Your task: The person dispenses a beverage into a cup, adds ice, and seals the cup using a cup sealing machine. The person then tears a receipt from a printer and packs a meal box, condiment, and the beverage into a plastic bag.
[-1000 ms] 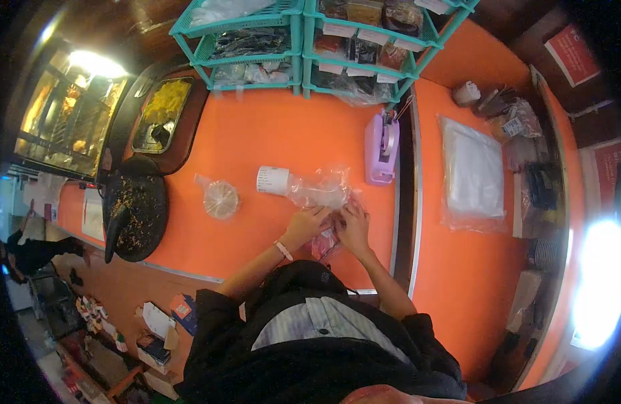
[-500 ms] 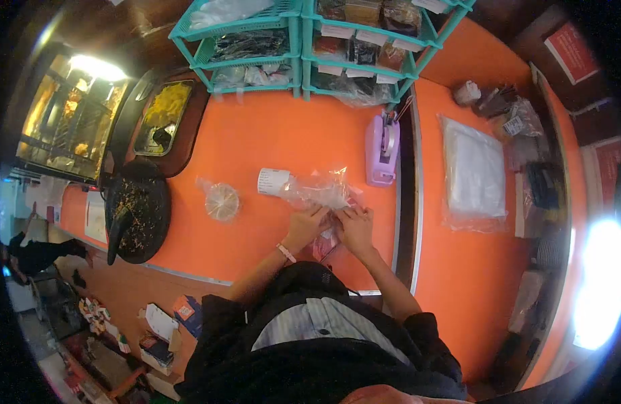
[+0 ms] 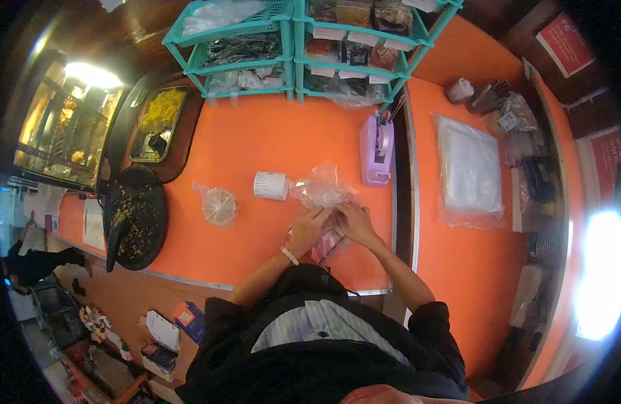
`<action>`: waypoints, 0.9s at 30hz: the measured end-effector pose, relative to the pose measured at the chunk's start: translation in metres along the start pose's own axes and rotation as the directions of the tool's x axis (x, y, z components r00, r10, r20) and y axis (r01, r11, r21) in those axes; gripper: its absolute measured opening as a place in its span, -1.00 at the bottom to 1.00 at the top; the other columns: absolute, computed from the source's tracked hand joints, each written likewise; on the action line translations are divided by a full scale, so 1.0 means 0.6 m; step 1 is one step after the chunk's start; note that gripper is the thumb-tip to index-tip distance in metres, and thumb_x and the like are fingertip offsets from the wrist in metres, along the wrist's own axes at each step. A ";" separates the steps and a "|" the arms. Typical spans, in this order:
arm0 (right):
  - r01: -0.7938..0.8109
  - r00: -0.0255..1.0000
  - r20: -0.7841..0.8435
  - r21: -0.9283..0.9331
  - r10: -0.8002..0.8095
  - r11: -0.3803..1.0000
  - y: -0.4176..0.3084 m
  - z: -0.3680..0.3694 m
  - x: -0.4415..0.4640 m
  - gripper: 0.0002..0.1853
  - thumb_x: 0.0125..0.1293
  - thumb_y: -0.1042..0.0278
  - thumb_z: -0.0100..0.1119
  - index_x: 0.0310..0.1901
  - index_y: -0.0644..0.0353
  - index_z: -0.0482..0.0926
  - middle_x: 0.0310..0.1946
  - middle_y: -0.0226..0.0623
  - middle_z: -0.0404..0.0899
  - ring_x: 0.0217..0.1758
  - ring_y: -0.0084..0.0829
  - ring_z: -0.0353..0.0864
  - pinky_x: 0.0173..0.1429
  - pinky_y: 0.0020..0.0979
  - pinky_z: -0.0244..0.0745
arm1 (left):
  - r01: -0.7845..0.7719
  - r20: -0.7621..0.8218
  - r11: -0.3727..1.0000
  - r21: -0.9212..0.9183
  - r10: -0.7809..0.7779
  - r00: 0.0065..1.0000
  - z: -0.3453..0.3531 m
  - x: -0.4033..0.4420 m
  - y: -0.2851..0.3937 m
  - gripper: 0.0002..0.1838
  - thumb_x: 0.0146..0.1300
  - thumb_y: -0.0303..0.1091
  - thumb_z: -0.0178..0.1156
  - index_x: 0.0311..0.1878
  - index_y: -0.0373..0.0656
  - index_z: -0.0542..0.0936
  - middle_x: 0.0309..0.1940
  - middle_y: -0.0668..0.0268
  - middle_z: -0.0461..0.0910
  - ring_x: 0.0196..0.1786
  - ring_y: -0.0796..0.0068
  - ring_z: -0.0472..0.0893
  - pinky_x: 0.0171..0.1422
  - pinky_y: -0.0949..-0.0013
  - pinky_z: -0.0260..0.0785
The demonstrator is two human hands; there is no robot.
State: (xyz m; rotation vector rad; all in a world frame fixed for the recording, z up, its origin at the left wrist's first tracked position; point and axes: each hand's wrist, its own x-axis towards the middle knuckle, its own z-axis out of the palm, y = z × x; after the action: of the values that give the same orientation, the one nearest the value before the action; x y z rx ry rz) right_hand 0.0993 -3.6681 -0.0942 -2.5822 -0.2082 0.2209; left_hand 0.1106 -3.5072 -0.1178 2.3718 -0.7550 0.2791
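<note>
My left hand (image 3: 310,231), with a beaded bracelet at the wrist, pinches a clear plastic bag (image 3: 319,186) near the front of the orange table. Close beside it, my right hand (image 3: 354,223) has its fingers closed on the same bag. The loose top of the bag spreads away from me. A pink and white printed item (image 3: 326,246) shows under my hands; whether it lies inside the bag I cannot tell. Left of the bag lies a curled white paper slip (image 3: 270,185) with print. Farther left sits a small tied plastic bag (image 3: 219,205) with pale contents.
A purple tape dispenser (image 3: 376,149) stands at right. Teal tray racks (image 3: 290,54) line the back. A stone mortar (image 3: 137,215) with pestle and a metal tray (image 3: 149,159) of yellow food stand left. Stacked clear bags (image 3: 468,172) lie on the right counter. Another person (image 3: 38,259) is far left.
The bag's loose top has shifted away from the paper slip and stands fuller. More of the pink printed item shows. My hands stay nearly in place; the view has shifted slightly.
</note>
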 end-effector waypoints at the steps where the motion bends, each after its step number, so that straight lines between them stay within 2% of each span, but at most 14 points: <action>1: -0.036 0.998 0.050 0.009 0.036 0.999 0.000 -0.006 -0.001 -0.79 0.16 0.30 0.02 -0.16 0.07 0.51 -0.25 -0.32 0.54 -0.01 -0.20 0.45 -0.03 -0.08 0.22 | 0.013 0.003 0.999 -0.043 -0.013 1.000 0.000 0.001 0.002 -0.68 -0.05 -0.18 0.27 -0.20 -0.03 0.50 -0.39 0.36 0.52 -0.41 0.38 0.57 -0.43 0.32 0.40; 5: 0.065 0.997 -0.036 0.092 -0.062 0.994 0.033 0.008 -0.004 -0.82 0.15 0.38 0.05 -0.20 0.13 0.51 -0.30 -0.27 0.54 -0.11 -0.22 0.51 -0.14 -0.18 0.33 | 0.059 0.111 0.995 -0.079 -0.050 0.993 -0.006 -0.008 -0.008 -0.74 -0.04 -0.21 0.26 -0.25 0.01 0.50 -0.45 0.38 0.50 -0.42 0.38 0.56 -0.43 0.33 0.39; 7: -0.044 0.995 0.103 0.374 0.005 0.926 0.039 0.006 -0.016 -0.82 0.15 0.32 0.06 -0.20 0.11 0.51 -0.24 -0.22 0.54 -0.11 -0.13 0.49 -0.10 -0.23 0.39 | 0.059 0.118 0.996 -0.064 -0.051 0.992 -0.003 -0.010 -0.015 -0.76 -0.04 -0.23 0.25 -0.26 0.02 0.50 -0.46 0.39 0.49 -0.43 0.39 0.55 -0.43 0.33 0.38; 10: -0.108 0.992 -0.001 0.508 0.125 0.855 0.059 0.015 -0.021 -0.81 0.17 0.31 0.09 -0.19 0.13 0.49 -0.24 -0.13 0.52 -0.19 -0.11 0.51 -0.15 -0.25 0.42 | 0.062 0.068 0.989 -0.134 -0.054 0.996 -0.012 -0.004 -0.020 -0.75 -0.07 -0.27 0.27 -0.27 0.02 0.50 -0.48 0.39 0.50 -0.44 0.37 0.56 -0.42 0.33 0.38; 12: -0.018 0.936 -0.312 0.418 0.162 0.908 0.080 -0.022 -0.009 -0.77 0.18 0.29 0.10 -0.17 0.20 0.46 -0.25 -0.07 0.50 -0.22 -0.15 0.50 -0.17 -0.21 0.42 | 0.107 -0.046 0.959 -0.263 -0.124 0.991 -0.047 0.007 -0.029 -0.72 -0.09 -0.32 0.29 -0.26 -0.04 0.50 -0.45 0.34 0.51 -0.38 0.28 0.55 -0.35 0.29 0.39; 13: -0.097 0.852 -0.468 0.297 0.233 0.950 0.075 -0.050 0.006 -0.75 0.19 0.29 0.10 -0.15 0.23 0.44 -0.24 -0.07 0.49 -0.23 -0.17 0.49 -0.16 -0.21 0.42 | 0.141 -0.104 0.940 -0.311 -0.181 0.978 -0.073 0.012 -0.044 -0.72 -0.09 -0.35 0.29 -0.25 -0.09 0.49 -0.41 0.29 0.52 -0.31 0.22 0.54 -0.27 0.24 0.39; 15: -0.180 0.708 -0.677 0.104 0.202 0.978 0.122 -0.069 0.038 -0.75 0.20 0.31 0.11 -0.17 0.30 0.46 -0.30 -0.12 0.50 -0.30 -0.27 0.49 -0.19 -0.27 0.42 | 0.252 -0.358 0.967 -0.031 -0.246 0.901 -0.119 0.058 -0.078 -0.67 -0.03 -0.33 0.28 -0.18 -0.18 0.46 -0.29 0.16 0.52 -0.15 0.11 0.49 -0.12 0.14 0.36; 16: -0.161 0.669 -0.733 0.014 0.119 0.987 0.177 -0.049 0.053 -0.76 0.20 0.31 0.13 -0.21 0.33 0.49 -0.37 -0.18 0.53 -0.36 -0.36 0.49 -0.21 -0.32 0.42 | 0.311 -0.356 0.949 0.049 -0.274 0.893 -0.119 0.070 -0.118 -0.61 -0.02 -0.24 0.28 -0.14 -0.20 0.43 -0.23 0.11 0.48 -0.14 0.08 0.48 -0.12 0.08 0.34; 17: -0.169 0.664 -0.737 0.015 0.125 0.986 0.208 -0.037 0.065 -0.76 0.20 0.31 0.13 -0.21 0.33 0.49 -0.37 -0.18 0.53 -0.36 -0.36 0.49 -0.21 -0.32 0.42 | 0.365 -0.362 0.922 0.128 -0.299 0.883 -0.109 0.075 -0.162 -0.54 -0.01 -0.16 0.27 -0.11 -0.22 0.39 -0.16 0.06 0.44 -0.12 0.05 0.47 -0.12 0.02 0.32; 19: -0.082 0.811 -0.369 0.696 0.454 0.713 0.248 -0.024 0.089 -0.78 0.18 0.31 0.18 -0.34 0.36 0.56 -0.54 -0.33 0.53 -0.48 -0.52 0.43 -0.30 -0.44 0.38 | 0.486 -0.295 0.858 0.165 -0.428 0.854 -0.080 0.073 -0.230 -0.49 -0.02 -0.14 0.29 -0.09 -0.23 0.37 -0.20 0.05 0.47 -0.16 0.06 0.49 -0.15 0.05 0.34; 21: -0.092 0.801 -0.313 0.778 0.511 0.622 0.271 -0.008 0.100 -0.80 0.18 0.34 0.18 -0.36 0.34 0.57 -0.52 -0.39 0.54 -0.45 -0.59 0.42 -0.30 -0.51 0.34 | 0.601 -0.240 0.771 0.212 -0.555 0.796 -0.070 0.072 -0.263 -0.45 -0.04 -0.13 0.32 -0.07 -0.25 0.35 -0.24 0.05 0.50 -0.19 0.07 0.52 -0.17 0.07 0.37; 23: -0.106 0.787 -0.249 0.847 0.565 0.520 0.263 -0.019 0.106 -0.83 0.18 0.36 0.18 -0.38 0.32 0.59 -0.50 -0.46 0.55 -0.43 -0.65 0.42 -0.30 -0.57 0.30 | 0.709 0.011 0.698 0.101 -0.713 0.701 -0.062 0.069 -0.279 -0.39 -0.09 -0.16 0.37 -0.02 -0.22 0.33 -0.36 0.09 0.55 -0.27 0.12 0.57 -0.24 0.15 0.42; 25: -0.078 0.761 -0.429 0.684 0.487 0.725 0.249 -0.028 0.096 -0.82 0.10 0.36 0.22 -0.44 0.33 0.58 -0.59 -0.38 0.50 -0.47 -0.56 0.39 -0.37 -0.44 0.30 | 0.641 0.024 0.767 -0.028 -0.640 0.768 -0.049 0.060 -0.307 -0.43 -0.05 -0.24 0.35 0.00 -0.19 0.34 -0.40 0.10 0.56 -0.30 0.16 0.59 -0.27 0.21 0.44; 27: -0.084 0.707 -0.509 0.629 0.491 0.773 0.231 -0.041 0.084 -0.85 0.09 0.38 0.21 -0.44 0.30 0.57 -0.56 -0.33 0.49 -0.40 -0.48 0.40 -0.32 -0.38 0.31 | 0.560 0.011 0.813 -0.158 -0.566 0.824 -0.049 0.067 -0.308 -0.48 -0.02 -0.31 0.33 0.01 -0.16 0.35 -0.44 0.11 0.57 -0.33 0.21 0.61 -0.30 0.27 0.45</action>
State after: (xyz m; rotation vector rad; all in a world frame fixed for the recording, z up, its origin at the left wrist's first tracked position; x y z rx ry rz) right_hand 0.1677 -3.7881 -0.1521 -1.9111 0.4920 -0.4604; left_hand 0.2506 -3.3884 -0.1727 2.3098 -0.0228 0.0057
